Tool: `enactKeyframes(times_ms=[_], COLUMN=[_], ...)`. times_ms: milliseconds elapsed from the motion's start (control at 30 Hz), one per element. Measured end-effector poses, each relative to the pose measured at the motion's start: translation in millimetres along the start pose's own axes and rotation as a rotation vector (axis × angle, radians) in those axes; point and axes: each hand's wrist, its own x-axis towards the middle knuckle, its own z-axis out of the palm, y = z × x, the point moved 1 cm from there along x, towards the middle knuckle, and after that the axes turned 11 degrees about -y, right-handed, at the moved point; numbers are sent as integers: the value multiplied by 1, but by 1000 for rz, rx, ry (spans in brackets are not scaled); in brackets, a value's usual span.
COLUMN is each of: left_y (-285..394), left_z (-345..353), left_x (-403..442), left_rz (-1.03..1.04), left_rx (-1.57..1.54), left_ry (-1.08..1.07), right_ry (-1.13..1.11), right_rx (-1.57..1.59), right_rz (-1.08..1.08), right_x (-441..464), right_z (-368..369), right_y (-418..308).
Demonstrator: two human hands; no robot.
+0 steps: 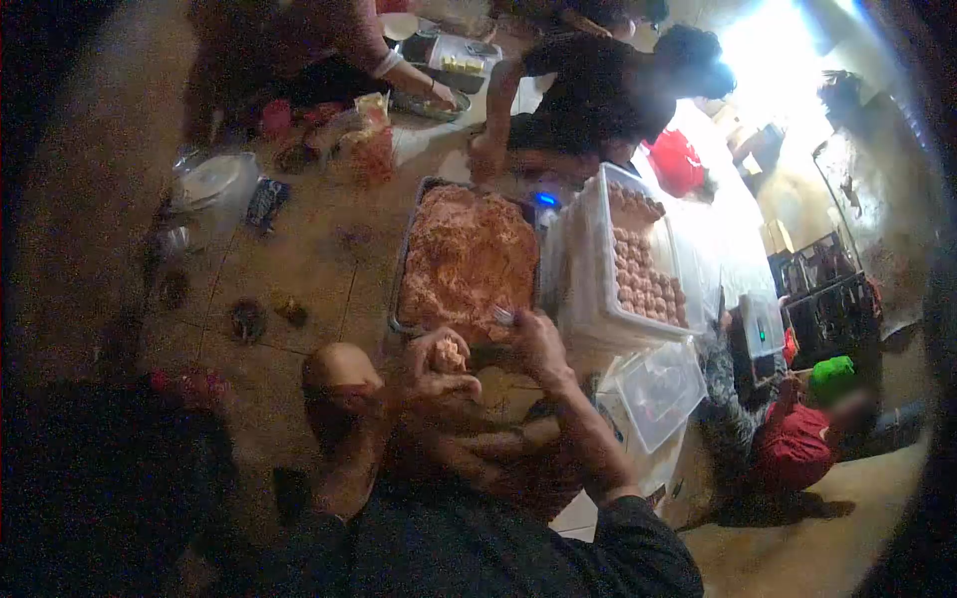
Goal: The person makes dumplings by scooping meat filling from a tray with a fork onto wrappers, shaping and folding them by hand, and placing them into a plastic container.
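My left hand (429, 373) is cupped in front of the tray, its fingers curled around a lump of pinkish-brown mixture (450, 354). Gripped in my right hand (541, 347) is a small shiny metal utensil (503, 316); whether it is a spoon or a fork I cannot tell. Its tip is at the near right part of the soft minced mixture (469, 249). That mixture fills a dark-rimmed rectangular tray (397, 299). To the right of the tray, a stack of white plastic boxes (583, 269) has rows of round balls (643, 279) in the top one.
A clear plastic lid (660, 394) lies near the stack. A blue lit display (545, 199) shows behind it. Across from me a person in dark clothes (598, 95) bends down, and another reaches into a bowl (434, 103). A person in red (795, 444) is at the right.
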Motion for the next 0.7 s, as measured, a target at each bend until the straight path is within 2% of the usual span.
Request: enactKeyframes(times_ms=[67,100,167,200,233,267,333,367,433,500,533,600,633,667,700], left_y=[12,10,0,0,-18,-48,-46,-11,10,11,10,5,3,1,15], left_z=[6,7,12,17,1,-22,-19,4,18,16,16,16,16,15,17], left_x=[-4,0,9,17,33,56,59,41,26,25,23,18,17,19,22], left_rz=[-7,-6,-84,107,103,-136,-371,-246,-116,139,138,48,40,-40,-193], left_rx=[154,152,173,148,141,-31,-197,121,425,32,37,89,89,149,253], left_ry=[31,34,45,50,39,-406,-841,-412,26,-60,-53,-40,-45,-68,-62], right_ry=[-94,-97,-28,-24,-74,-123,-76,-32,32,90,103,120,44,-31,-28], right_rx=[-524,-526,-243,-246,-237,-227,-272,-310,-206,-103,-51,8,-81,-174,-175], right_rz=[183,182,63,73,100,124,139,155,208,244,282,324,238,149,147], right_x=[2,-2,-23,-30,-36,-40,-43,-44,-46,-45,-50,-52,-51,-53,-53], right_z=[-18,-19,-20,-18,-12,-9,-23,-27,-28,-27,-24,-13,-2,4,0], right_y=[-82,-95,-116,-131,-147,-158,-164,-166,-173,-173,-172,-165,-156,-152,-155])
